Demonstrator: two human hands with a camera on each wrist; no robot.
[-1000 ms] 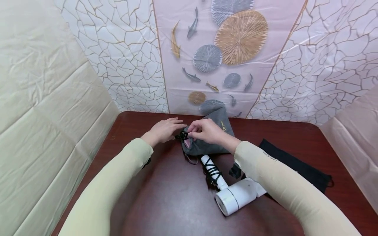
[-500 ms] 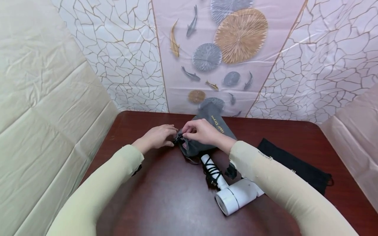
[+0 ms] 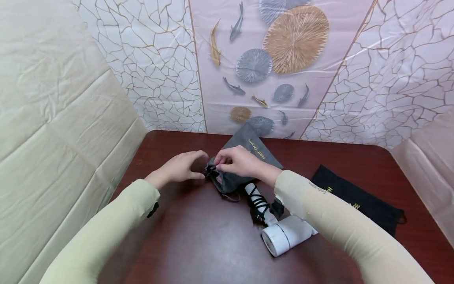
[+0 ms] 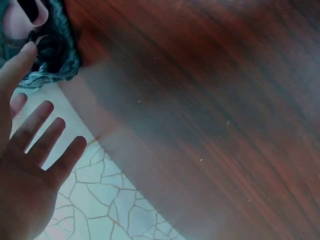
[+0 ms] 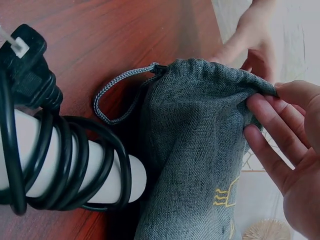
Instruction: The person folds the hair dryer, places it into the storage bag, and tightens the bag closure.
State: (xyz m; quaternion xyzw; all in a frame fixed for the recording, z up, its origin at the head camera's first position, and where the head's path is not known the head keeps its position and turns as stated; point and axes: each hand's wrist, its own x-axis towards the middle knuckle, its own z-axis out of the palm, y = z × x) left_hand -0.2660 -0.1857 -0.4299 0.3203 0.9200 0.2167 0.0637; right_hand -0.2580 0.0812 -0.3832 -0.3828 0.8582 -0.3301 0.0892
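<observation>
A grey drawstring bag (image 3: pixel 258 146) with yellow "Hair Dryer" lettering lies at the back of the table, its mouth facing left. My right hand (image 3: pixel 237 161) pinches the rim of that mouth between thumb and fingers, as the right wrist view shows. Just left of the mouth is my left hand (image 3: pixel 179 167), fingers spread and holding nothing. Inside the mouth, a pink object (image 4: pixel 20 20) and black cord (image 4: pixel 49 47) show in the left wrist view; the rest is hidden by cloth. A drawstring loop (image 5: pixel 117 95) hangs from the bag's near side.
A white hair dryer (image 3: pixel 289 233) lies in front of the bag, black cord wound round its handle (image 5: pixel 90 165) and a black plug (image 5: pixel 27 65) beside it. Partly behind my right sleeve is a flat black pouch (image 3: pixel 358 199). Cloth walls enclose the table's back and sides.
My left hand has drawn left, off the bag's mouth, its fingers spreading wider. The bag has turned and shifted slightly left with my right hand at its rim, baring more lettering.
</observation>
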